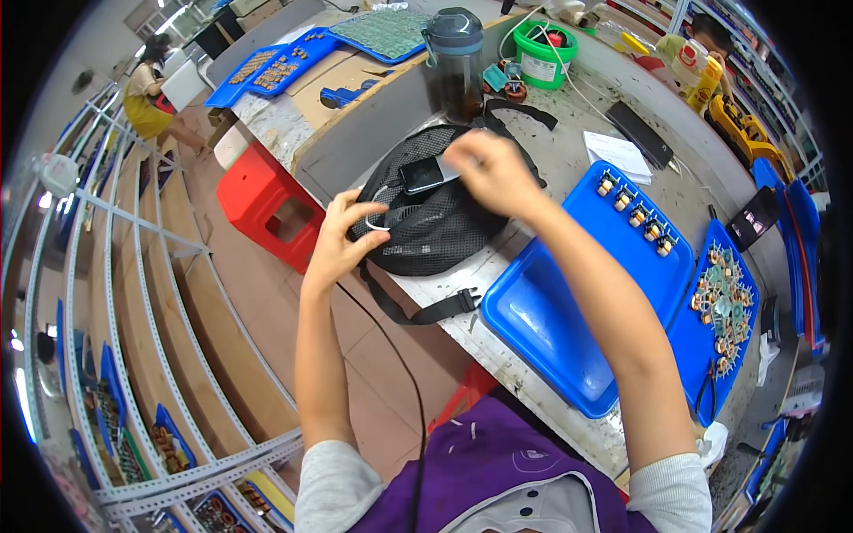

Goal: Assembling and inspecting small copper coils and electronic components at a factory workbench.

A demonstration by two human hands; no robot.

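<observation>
A black mesh bag [444, 233] lies on the near left corner of the workbench, its buckled strap hanging over the edge. At its left side, my left hand [339, 233] has its fingers curled round the bag's edge. A thin white loop [378, 225] shows between the thumb and forefinger. On top of the bag rests a dark phone-like device [421, 175] with a glossy face. Blurred by motion, my right hand [494, 174] is over the bag at the device's right end. Its fingertips are smeared, so what they hold is unclear.
Beside the bag stands a dark bottle [458, 67]. A blue tray [555, 333] with several small components lies under my right forearm; another blue tray [684, 351] holds a heap of parts. Further back is a green bucket [544, 60]. A red stool [258, 200] stands left.
</observation>
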